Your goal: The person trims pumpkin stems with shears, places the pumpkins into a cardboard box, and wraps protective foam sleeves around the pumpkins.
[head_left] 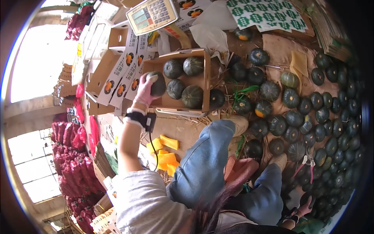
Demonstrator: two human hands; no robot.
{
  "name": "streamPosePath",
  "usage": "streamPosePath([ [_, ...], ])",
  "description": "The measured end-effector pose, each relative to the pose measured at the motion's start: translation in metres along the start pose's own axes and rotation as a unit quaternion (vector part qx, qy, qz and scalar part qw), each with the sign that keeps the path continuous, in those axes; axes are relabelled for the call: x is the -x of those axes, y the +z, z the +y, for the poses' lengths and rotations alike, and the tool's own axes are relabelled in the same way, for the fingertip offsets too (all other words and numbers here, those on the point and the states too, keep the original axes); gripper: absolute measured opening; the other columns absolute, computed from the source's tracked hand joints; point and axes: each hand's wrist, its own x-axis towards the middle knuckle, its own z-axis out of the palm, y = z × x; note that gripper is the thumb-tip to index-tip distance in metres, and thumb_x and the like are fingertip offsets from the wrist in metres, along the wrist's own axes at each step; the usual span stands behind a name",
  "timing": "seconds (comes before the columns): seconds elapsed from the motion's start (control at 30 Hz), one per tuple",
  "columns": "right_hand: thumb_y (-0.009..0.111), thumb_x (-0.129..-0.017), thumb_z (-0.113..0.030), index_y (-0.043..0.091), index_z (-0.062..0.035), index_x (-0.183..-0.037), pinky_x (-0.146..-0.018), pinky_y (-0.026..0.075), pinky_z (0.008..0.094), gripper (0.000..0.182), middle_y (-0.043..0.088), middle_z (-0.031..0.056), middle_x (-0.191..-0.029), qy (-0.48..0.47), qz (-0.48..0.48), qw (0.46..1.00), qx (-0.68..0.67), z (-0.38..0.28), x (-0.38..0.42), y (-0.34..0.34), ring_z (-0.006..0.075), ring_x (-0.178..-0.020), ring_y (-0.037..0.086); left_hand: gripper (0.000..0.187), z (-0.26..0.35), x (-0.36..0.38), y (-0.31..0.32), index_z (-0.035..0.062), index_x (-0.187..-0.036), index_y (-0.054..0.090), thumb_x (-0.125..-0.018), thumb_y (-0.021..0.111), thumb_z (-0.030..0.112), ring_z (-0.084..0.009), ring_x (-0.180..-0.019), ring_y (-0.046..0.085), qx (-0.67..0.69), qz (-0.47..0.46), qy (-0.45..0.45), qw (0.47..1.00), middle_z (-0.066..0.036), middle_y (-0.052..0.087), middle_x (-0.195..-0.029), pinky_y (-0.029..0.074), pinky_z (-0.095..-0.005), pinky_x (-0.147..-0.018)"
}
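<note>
My left hand (145, 93), in a pale pink glove, is closed on a dark green kabocha squash (157, 84). It holds the squash at the near left end of an open cardboard box (156, 104). Several other kabochas (193, 96) sit inside that box. Low on the right, my right hand (303, 207) reaches down among the kabochas on the floor. Its fingers curve against a dark squash (305, 198), partly in shadow.
Many kabochas (293, 118) cover the floor on the right, with red-handled pruning shears (308, 160) lying on them. Yellow foam nets (165, 158) lie left of my knee. A scale display (152, 16), printed cartons (121, 76) and a sticker sheet (269, 15) stand beyond. Red net bags (74, 167) are stacked left.
</note>
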Motion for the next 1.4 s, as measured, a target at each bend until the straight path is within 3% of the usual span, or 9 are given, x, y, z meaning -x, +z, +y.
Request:
streamPosePath([
  [0.23,0.071,-0.077,-0.020,0.044,0.0039,-0.125,-0.091,0.044,0.0363,0.060,0.049,0.0158,-0.122,-0.211,-0.109,0.969,0.066,-0.140,0.063,0.035,0.0250,-0.105,0.050,0.089,-0.037,-0.086,-0.015,0.0135,-0.133,0.040,-0.059,0.084,0.039,-0.0370,-0.115,0.047,-0.316,0.249,0.086,0.911,-0.024,0.038,-0.130,0.042,-0.0400,-0.096],
  [0.47,0.058,-0.073,-0.018,0.043,0.0001,-0.126,-0.094,0.040,0.0331,0.058,0.049,0.0116,-0.119,-0.253,-0.449,0.854,-0.064,-0.323,0.166,0.136,0.0220,-0.105,0.050,0.060,-0.126,-0.130,-0.081,0.0055,-0.128,0.048,-0.078,0.069,0.032,-0.0353,-0.106,0.058,-0.251,0.121,0.068,0.958,-0.021,0.059,-0.113,0.046,-0.0398,-0.091],
  [0.6,0.070,-0.062,-0.024,0.041,-0.0021,-0.121,-0.090,0.042,0.0306,0.069,0.051,0.0089,-0.110,-0.361,-0.642,0.675,0.053,-0.393,0.283,0.209,0.0184,-0.100,0.051,0.056,-0.062,-0.011,0.002,0.0047,-0.122,0.053,-0.073,0.077,0.016,-0.0289,-0.111,0.055,-0.238,-0.015,0.416,0.878,-0.016,0.055,-0.120,0.046,-0.0358,-0.093],
  [0.7,0.080,-0.058,-0.022,0.036,-0.0046,-0.122,-0.087,0.044,0.0296,0.079,0.050,0.0082,-0.111,-0.389,-0.740,0.547,0.037,-0.393,0.380,0.248,0.0168,-0.099,0.051,0.092,-0.035,0.056,0.060,0.0105,-0.141,0.029,-0.068,0.083,0.014,-0.0208,-0.124,0.041,0.207,-0.404,0.057,0.889,-0.008,0.042,-0.136,0.034,-0.0385,-0.104],
  [0.9,0.077,-0.069,-0.031,0.035,-0.0047,-0.133,-0.094,0.043,0.0377,0.081,0.046,0.0181,-0.125,-0.566,-0.710,0.416,0.049,-0.371,0.449,0.276,0.0303,-0.113,0.050,0.092,-0.054,0.054,0.079,0.0055,-0.133,0.037,-0.057,0.088,0.016,-0.0186,-0.115,0.049,0.280,-0.392,0.006,0.876,-0.008,0.050,-0.125,0.039,-0.0356,-0.101],
  [1.07,0.073,-0.071,-0.017,0.047,-0.0034,-0.122,-0.085,0.047,0.0330,0.058,0.056,0.0099,-0.113,-0.434,-0.676,0.570,0.171,-0.377,0.362,0.266,0.0204,-0.101,0.056,0.082,-0.055,0.038,0.025,0.0067,-0.128,0.040,-0.059,0.083,0.009,-0.0213,-0.106,0.055,0.164,-0.039,0.153,0.974,-0.010,0.054,-0.117,0.046,-0.0346,-0.092],
  [1.13,0.069,-0.074,-0.010,0.046,-0.0015,-0.122,-0.084,0.046,0.0264,0.053,0.055,0.0110,-0.109,-0.329,-0.669,0.658,0.104,-0.360,0.319,0.262,0.0156,-0.095,0.055,0.076,-0.062,0.020,-0.008,0.0085,-0.123,0.046,-0.057,0.082,0.010,-0.0274,-0.105,0.054,-0.283,0.180,0.334,0.881,-0.011,0.054,-0.109,0.045,-0.0367,-0.092],
  [1.23,0.066,-0.076,-0.010,0.044,0.0012,-0.123,-0.084,0.045,0.0259,0.053,0.054,0.0091,-0.105,-0.256,-0.664,0.702,0.017,-0.335,0.273,0.252,0.0143,-0.092,0.054,0.069,-0.059,0.006,-0.037,0.0070,-0.120,0.048,-0.060,0.081,0.011,-0.0276,-0.103,0.055,-0.459,0.214,0.314,0.803,-0.011,0.055,-0.107,0.047,-0.0369,-0.089],
  [1.4,0.062,-0.079,-0.016,0.044,-0.0008,-0.125,-0.087,0.044,0.0271,0.052,0.055,0.0094,-0.105,-0.211,-0.645,0.733,0.037,-0.321,0.269,0.233,0.0149,-0.092,0.055,0.055,-0.083,-0.024,-0.068,0.0008,-0.122,0.048,-0.077,0.073,0.017,-0.0197,-0.094,0.060,-0.090,0.045,0.088,0.991,-0.011,0.061,-0.106,0.050,-0.0317,-0.083],
])
